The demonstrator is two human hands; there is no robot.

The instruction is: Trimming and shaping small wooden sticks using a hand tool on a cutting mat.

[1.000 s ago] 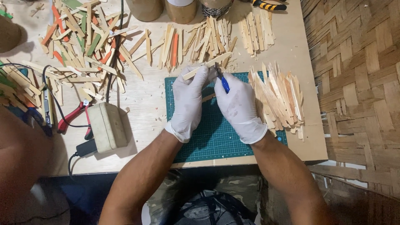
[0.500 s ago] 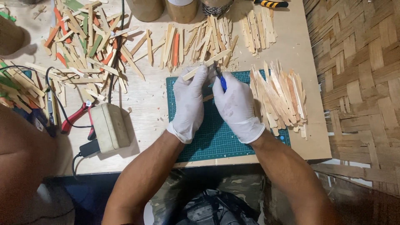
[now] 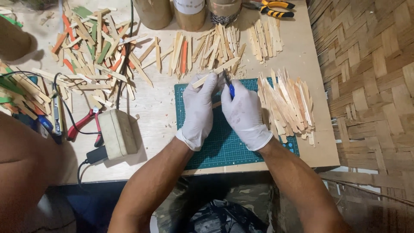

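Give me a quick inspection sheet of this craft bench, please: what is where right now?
Surface: wooden table with a green cutting mat.
Job's things: wooden stick in the left hand; blue-handled knife in the right hand, blade at the stick.
Clutter: pile of cut sticks on the mat's right; coloured and plain sticks on the left; pliers; red-handled tool; beige box.
Grip: both gloved hands closed on their items.
Cables: black cable among the sticks.
Surroundings: woven mat on the right; another person's arm at the left edge.

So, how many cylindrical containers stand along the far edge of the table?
3, side by side at the top: a brown one, a white-labelled one, and one beside the yellow pliers. Their tops are cut off; others may lie out of view.
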